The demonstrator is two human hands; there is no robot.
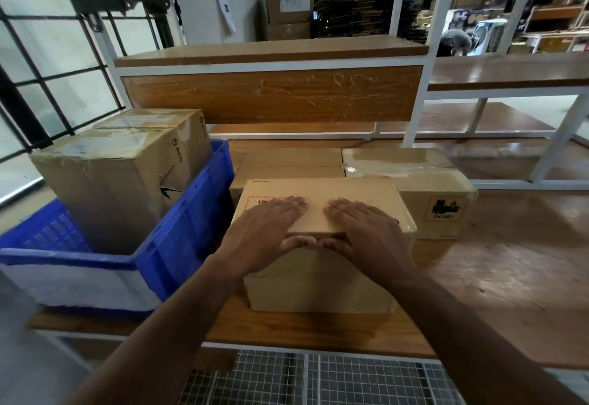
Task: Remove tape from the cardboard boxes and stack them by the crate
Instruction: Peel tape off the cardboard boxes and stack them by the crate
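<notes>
A: We have both palms flat on top of the plain brown cardboard box nearest us; our left hand and right hand lie side by side, fingers straight and spread forward, thumbs hooked over the near top edge and almost touching; neither hand grips anything.

B: We judge that we press down like this to steady the box, or to feel for a tape seam along the lid; we cannot tell whether any tape is on it.

A: Just left of our left hand stands the blue plastic crate, with two taller brown cardboard cartons inside it; our box sits close beside the crate wall, which suits stacking it there.

B: Beyond our fingertips lies a flat brown cardboard box; beyond and right of our right hand is a brown box wrapped in clear shiny tape, bearing a black hazard label; that one plainly needs stripping.

A: Under our wrists is the scuffed wooden bench top, on a white metal frame; ahead of our hands rise white shelves with wooden boards; a barred window is far left; warehouse stock is dim beyond.
</notes>
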